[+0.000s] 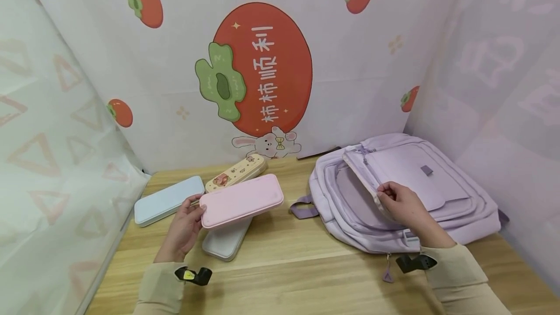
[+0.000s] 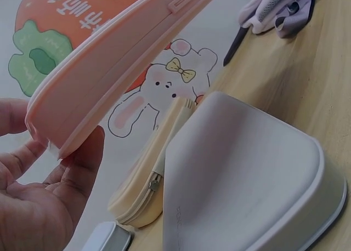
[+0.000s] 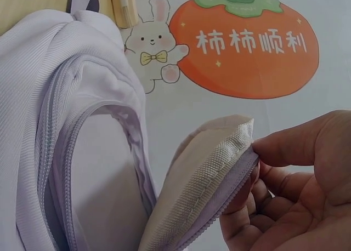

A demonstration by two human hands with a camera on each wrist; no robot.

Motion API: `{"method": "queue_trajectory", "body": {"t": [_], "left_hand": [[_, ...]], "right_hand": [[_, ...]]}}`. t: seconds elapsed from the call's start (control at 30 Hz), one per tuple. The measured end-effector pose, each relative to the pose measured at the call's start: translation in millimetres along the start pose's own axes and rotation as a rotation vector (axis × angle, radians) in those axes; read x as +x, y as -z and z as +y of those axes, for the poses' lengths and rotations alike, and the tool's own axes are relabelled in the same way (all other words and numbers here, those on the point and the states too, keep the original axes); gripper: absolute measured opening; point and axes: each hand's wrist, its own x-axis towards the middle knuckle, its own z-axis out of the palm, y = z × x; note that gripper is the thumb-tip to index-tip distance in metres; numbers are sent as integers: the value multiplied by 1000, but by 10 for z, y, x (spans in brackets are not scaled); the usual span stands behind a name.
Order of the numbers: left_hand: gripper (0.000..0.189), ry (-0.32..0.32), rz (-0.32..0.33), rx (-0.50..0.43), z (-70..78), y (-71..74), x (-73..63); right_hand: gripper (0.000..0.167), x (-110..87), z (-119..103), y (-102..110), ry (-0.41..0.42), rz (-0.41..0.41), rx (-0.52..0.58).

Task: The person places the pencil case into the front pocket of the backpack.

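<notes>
A flat pink pencil case [image 1: 242,201] is held up over the table by my left hand [image 1: 183,225], which pinches its left end between thumb and fingers. Below it lies a light grey case [image 1: 227,242], partly covered by the pink one in the head view. On the right, a lilac backpack [image 1: 404,193] lies on its back with its front pocket unzipped. My right hand [image 1: 402,205] pinches the zippered edge of the pocket flap [image 3: 208,180] and lifts it away from the bag. The pocket opening [image 3: 107,180] shows in the right wrist view.
A light blue case [image 1: 168,200] lies at the left of the wooden table [image 1: 288,276]. Behind the pink case is a cream patterned pencil case [image 1: 236,173] with a zip. A purple triangular charm [image 1: 388,275] hangs from the backpack. A printed cloth wall [image 1: 350,86] stands behind.
</notes>
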Motion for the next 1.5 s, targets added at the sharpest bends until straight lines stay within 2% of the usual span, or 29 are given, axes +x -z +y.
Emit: {"method": "queue_trajectory", "body": {"t": [0.8,1.03,1.37,1.5], "left_hand": [[34,68,-3,7,14,-98,16],[31,61,-10,-15,8,-133,32],[31,53,-4,-15,-15,-186,48],[33,57,-7,-12,-21,-206,57]], "right_hand": [[20,8,-7,46,-37,23,62],[31,18,-8,70,-57,20,93],[23,-11,5,107,-41,54,127],[24,-21,27,139,-41,67,101]]}}
